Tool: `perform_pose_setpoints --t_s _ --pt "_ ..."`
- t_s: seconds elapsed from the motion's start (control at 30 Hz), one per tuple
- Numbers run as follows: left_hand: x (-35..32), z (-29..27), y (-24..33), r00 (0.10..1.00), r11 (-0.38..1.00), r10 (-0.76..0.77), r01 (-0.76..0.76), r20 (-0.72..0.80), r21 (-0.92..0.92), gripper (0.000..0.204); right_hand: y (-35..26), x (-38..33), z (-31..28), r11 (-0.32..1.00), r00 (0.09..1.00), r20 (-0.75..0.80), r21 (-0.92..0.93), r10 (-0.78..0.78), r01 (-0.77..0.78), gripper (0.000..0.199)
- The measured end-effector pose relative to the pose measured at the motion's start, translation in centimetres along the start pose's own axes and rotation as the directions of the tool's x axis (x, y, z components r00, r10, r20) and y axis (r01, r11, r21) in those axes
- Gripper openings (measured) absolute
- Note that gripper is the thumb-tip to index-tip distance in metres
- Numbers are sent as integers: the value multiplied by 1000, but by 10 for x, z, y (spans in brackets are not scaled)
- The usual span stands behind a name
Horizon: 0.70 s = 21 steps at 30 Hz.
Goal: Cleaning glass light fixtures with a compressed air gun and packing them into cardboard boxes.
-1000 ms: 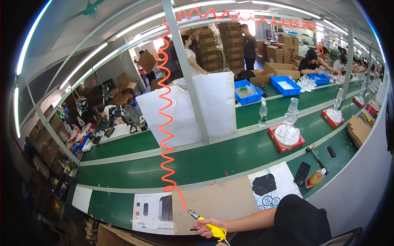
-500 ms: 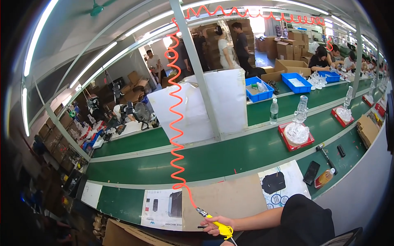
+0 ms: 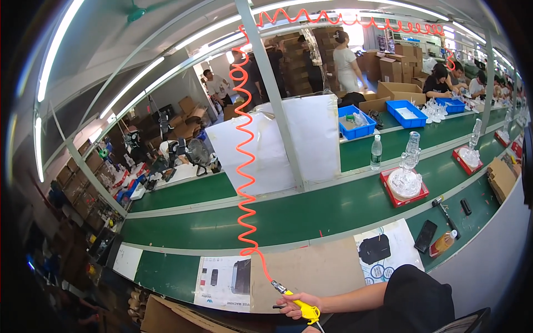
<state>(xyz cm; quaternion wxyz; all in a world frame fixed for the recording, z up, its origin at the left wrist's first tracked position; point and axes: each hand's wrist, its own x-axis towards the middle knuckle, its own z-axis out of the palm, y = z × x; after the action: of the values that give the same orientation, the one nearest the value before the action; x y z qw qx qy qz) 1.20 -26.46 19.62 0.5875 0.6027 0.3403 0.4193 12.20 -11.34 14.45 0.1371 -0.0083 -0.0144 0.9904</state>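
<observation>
My right hand (image 3: 297, 306) is closed around a yellow air blow gun (image 3: 308, 312) at the lower middle of the view. Its metal nozzle slants down toward the lower edge. A red coiled air hose (image 3: 246, 177) joins the gun through a metal coupling (image 3: 280, 288) and rises to the overhead frame. Below the gun, a sliver of skin (image 3: 309, 329) shows at the lower edge; it may be my left hand, but its fingers are hidden. Just beyond my right hand lies a brown cardboard sheet (image 3: 305, 272) on the bench.
Red trays with clear plastic assemblies (image 3: 404, 183) stand on the green conveyor (image 3: 311, 222), near a water bottle (image 3: 376, 152). At right lie a phone (image 3: 425, 236), an orange drink bottle (image 3: 442, 243) and a hammer (image 3: 446, 216). An open carton (image 3: 166, 316) sits lower left. People work farther back.
The view has shifted slightly, so the scene sits a little farther right and down. In the background, a person in white has moved right. My right hand keeps hold of the air blow gun.
</observation>
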Motion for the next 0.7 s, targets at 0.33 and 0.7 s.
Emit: perform_pose_setpoints --t_s 0.33,0.7 --pt "-13 -3 -27 1000 989 -6 1 -30 -151 5 2 2 -8 1000 999 41 2 15 -16 25" --pt "-6 3 -21 996 982 91 -92 -10 -168 3 1 0 -13 998 990 127 -2 59 -59 27"
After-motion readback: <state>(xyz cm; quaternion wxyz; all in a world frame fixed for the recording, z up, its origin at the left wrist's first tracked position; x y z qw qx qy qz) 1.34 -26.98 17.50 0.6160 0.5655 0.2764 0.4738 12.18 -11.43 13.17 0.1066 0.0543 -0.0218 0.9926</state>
